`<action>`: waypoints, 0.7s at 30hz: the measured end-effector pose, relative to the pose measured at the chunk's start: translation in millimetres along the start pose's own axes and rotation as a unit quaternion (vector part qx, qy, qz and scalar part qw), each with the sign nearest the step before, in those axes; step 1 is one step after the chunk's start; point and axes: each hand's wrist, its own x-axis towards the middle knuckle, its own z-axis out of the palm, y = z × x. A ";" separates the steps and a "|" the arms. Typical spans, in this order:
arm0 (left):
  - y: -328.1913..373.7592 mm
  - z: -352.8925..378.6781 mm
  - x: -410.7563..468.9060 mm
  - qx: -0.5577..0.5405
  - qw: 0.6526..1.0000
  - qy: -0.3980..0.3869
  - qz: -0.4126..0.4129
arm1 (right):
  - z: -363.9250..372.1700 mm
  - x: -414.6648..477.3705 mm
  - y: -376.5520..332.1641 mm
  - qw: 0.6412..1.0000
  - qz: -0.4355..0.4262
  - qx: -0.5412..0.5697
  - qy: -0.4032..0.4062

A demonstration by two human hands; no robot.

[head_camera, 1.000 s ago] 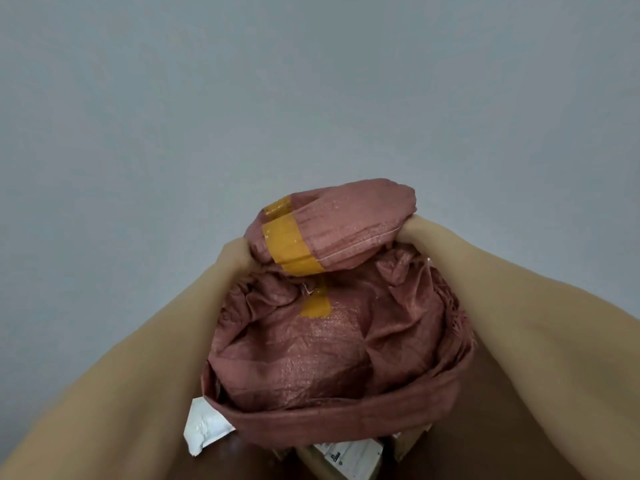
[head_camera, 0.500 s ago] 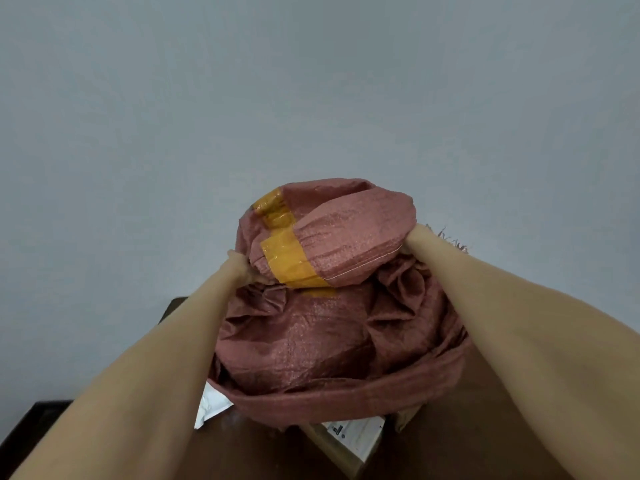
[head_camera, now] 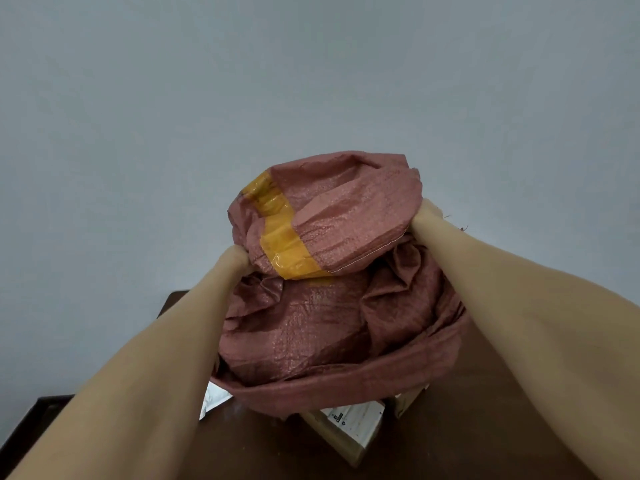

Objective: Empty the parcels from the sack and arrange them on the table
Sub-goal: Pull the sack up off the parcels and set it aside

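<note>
Since a second ago I have raised the sack [head_camera: 329,306] higher, and more of the table [head_camera: 242,445] shows under it. My left hand [head_camera: 235,261] and right hand [head_camera: 424,220] clench its closed end, one at each side. Below my grip the mouth hangs open, and a cardboard parcel [head_camera: 349,431] and a white parcel [head_camera: 213,400] lie under it.

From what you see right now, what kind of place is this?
Probably a plain indoor room used for parcel sorting: a bare grey wall, a dark wooden table, and a labelled cardboard parcel lying under a woven sack.
</note>
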 end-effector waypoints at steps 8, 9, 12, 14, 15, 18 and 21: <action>33.8 -56.0 -3.8 -0.093 0.988 0.118 0.029 | -38.3 0.3 -30.1 0.984 0.004 0.162 0.078; 37.4 -61.8 -4.8 -0.097 0.986 0.131 0.040 | -40.1 1.0 -32.9 0.981 0.000 0.178 0.080; 45.5 -72.9 -10.6 -0.104 0.980 0.163 0.035 | -43.4 -3.5 -39.2 0.981 -0.018 0.174 0.081; 50.0 -78.8 -14.3 -0.102 0.975 0.192 0.047 | -45.8 -4.3 -43.7 0.977 -0.030 0.195 0.086; 51.8 -81.4 -16.3 -0.095 0.974 0.199 0.050 | -47.2 -3.2 -45.5 0.977 -0.036 0.193 0.086; 57.8 -90.0 -20.8 -0.091 0.969 0.222 0.061 | -55.1 -6.9 -50.4 0.975 -0.038 0.200 0.088; 61.9 -95.4 -20.2 -0.094 0.968 0.225 0.066 | -58.5 -5.3 -53.3 0.967 -0.046 0.235 0.081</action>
